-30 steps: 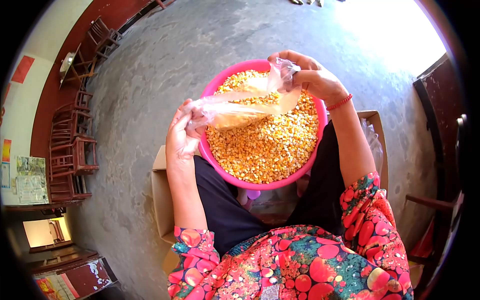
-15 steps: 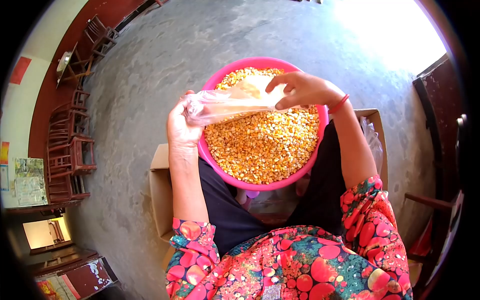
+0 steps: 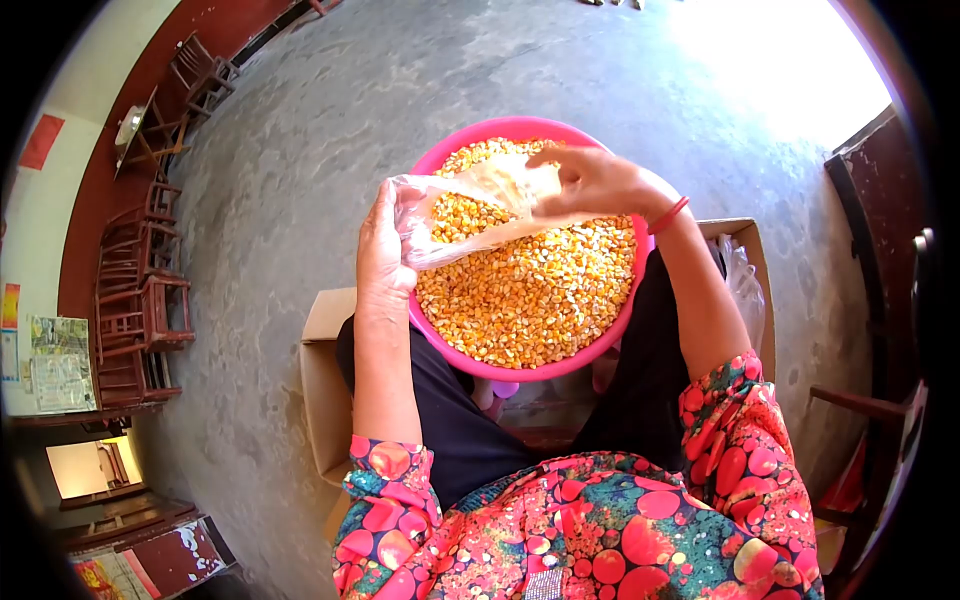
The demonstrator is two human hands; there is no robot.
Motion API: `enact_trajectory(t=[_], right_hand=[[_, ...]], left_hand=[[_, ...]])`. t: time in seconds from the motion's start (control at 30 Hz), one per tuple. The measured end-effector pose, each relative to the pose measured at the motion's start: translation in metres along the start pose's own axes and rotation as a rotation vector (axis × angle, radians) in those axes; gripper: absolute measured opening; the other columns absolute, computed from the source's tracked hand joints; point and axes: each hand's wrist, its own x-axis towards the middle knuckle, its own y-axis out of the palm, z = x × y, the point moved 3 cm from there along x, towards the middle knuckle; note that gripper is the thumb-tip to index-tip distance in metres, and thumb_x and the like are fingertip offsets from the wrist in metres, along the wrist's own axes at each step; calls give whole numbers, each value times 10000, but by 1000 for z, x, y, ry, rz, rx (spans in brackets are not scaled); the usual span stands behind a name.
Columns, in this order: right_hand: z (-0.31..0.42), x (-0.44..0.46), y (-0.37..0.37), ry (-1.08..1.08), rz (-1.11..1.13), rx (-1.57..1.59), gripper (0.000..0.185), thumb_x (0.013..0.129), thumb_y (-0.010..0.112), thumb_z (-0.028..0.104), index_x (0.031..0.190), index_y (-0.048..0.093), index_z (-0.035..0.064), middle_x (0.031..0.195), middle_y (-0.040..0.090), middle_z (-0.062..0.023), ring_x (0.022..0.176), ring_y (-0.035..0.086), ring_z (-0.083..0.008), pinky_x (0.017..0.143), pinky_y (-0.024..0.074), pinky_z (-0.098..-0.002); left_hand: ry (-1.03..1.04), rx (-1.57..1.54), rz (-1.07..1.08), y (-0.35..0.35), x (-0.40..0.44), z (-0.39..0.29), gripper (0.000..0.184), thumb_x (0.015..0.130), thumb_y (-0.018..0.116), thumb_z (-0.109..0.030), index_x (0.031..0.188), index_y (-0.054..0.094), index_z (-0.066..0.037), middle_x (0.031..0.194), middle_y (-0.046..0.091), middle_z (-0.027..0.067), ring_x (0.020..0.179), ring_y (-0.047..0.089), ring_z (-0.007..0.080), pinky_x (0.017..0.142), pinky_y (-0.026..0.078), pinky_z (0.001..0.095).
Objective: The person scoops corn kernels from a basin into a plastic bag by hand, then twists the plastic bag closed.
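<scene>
A pink basin (image 3: 520,374) full of yellow corn kernels (image 3: 530,295) rests between the knees. Above the kernels a clear plastic bag (image 3: 470,240) is stretched sideways, and kernels show through and beside it. My left hand (image 3: 382,245) grips the bag's left end at the basin's left rim. At the bag's right end is my right hand (image 3: 605,185), its fingers curled over the plastic and blurred; whether they pinch it is not clear. A red bracelet (image 3: 668,215) circles the right wrist.
A cardboard box (image 3: 325,390) shows on both sides of the legs, with clear plastic bags (image 3: 742,285) in its right part. Wooden chairs (image 3: 165,310) line the left wall. A dark wooden chair (image 3: 860,403) stands at the right. Grey concrete floor (image 3: 290,180) surrounds the basin.
My left hand has turned more upright and shifted slightly right. My right hand has come lower and left since the first frame. The bag's left part has spread wider.
</scene>
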Motion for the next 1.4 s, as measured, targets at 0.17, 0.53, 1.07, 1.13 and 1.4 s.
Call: enact_trajectory(t=[0.17, 0.53, 1.07, 1.13, 1.4], right_hand=[[-28, 17, 17, 2, -26, -53, 196, 858, 552, 245, 869, 650, 76, 808, 658, -112, 760, 625, -232, 726, 492, -349], [-50, 22, 9, 201, -301, 1132, 194, 942, 523, 199, 939, 581, 14, 721, 598, -21, 663, 582, -96, 637, 493, -240], [13, 11, 28, 2, 26, 415, 378, 964, 492, 356, 1162, 606, 55, 1050, 633, -66, 893, 598, -111, 738, 513, -260], [-16, 26, 40, -46, -42, 197, 429, 965, 463, 389, 1260, 549, 89, 1205, 585, -116, 1088, 568, -188, 872, 490, -327], [-41, 44, 36, 19, -382, -157, 567, 919, 435, 429, 1395, 383, 126, 1386, 432, -187, 1275, 422, -358, 1051, 339, -471]], left_hand=[[21, 30, 11, 11, -9, -4, 293, 939, 569, -342, 884, 649, -66, 830, 630, 4, 690, 549, 75, 587, 472, 236], [84, 244, 173, 16, -9, 3, 295, 941, 571, -321, 861, 679, -59, 860, 668, 39, 765, 580, 90, 710, 460, 244], [65, 108, 64, 13, -6, 4, 295, 972, 519, -275, 893, 668, -33, 891, 661, 49, 842, 608, 120, 785, 504, 277], [68, 103, 70, 13, -7, 5, 293, 972, 519, -273, 897, 668, -33, 890, 660, 48, 848, 609, 122, 789, 504, 278], [169, 157, 183, 26, -18, -6, 201, 965, 499, -120, 1044, 656, -24, 994, 638, 37, 914, 595, 106, 817, 489, 254]])
